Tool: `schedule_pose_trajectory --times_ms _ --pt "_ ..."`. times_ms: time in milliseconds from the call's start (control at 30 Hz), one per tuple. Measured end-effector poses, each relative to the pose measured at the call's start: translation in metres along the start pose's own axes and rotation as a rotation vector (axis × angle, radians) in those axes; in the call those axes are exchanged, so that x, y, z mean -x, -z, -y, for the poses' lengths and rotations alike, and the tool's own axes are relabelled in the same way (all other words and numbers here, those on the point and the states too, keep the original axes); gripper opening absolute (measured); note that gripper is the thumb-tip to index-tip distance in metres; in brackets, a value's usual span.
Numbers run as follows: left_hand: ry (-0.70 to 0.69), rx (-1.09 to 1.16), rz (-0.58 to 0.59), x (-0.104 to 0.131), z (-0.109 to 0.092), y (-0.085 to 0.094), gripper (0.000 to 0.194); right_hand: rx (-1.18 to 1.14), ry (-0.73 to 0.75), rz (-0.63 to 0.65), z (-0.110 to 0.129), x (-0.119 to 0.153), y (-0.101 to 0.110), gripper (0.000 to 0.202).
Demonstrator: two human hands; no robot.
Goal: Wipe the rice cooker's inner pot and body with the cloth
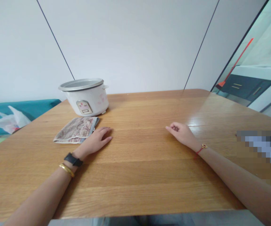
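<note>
Though apart, hands (pixel 95 142) (pixel 182 135) inside table edges (pixel 135 212)

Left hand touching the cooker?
Apart. The head view shows bare table between the left hand and the base of the cooker.

Desk (pixel 135 175): brown wood, grain running crosswise. Left hand (pixel 95 142) rests on it beside folded patterned cloth (pixel 75 129); white rice cooker (pixel 89 103) stands upright beyond both. Right hand (pixel 182 135), curled, rests well apart; right of it, blurred object (pixel 265 149), unidentifiable.
</note>
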State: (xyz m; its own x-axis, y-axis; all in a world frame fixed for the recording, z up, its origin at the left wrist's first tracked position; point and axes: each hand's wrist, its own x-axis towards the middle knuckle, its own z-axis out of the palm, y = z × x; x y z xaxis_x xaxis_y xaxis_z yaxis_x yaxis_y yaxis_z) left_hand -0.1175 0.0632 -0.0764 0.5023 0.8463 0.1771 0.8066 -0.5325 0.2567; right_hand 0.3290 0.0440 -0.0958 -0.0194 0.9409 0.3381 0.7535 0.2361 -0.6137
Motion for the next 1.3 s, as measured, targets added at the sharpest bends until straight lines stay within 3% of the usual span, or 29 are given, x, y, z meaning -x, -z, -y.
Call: schedule_pose_trajectory --times_ms 1300 --pt "0.0 -0.009 -0.007 -0.0001 -0.0008 -0.0002 0.058 0.014 0.017 -0.001 -0.0005 -0.0002 0.001 0.043"
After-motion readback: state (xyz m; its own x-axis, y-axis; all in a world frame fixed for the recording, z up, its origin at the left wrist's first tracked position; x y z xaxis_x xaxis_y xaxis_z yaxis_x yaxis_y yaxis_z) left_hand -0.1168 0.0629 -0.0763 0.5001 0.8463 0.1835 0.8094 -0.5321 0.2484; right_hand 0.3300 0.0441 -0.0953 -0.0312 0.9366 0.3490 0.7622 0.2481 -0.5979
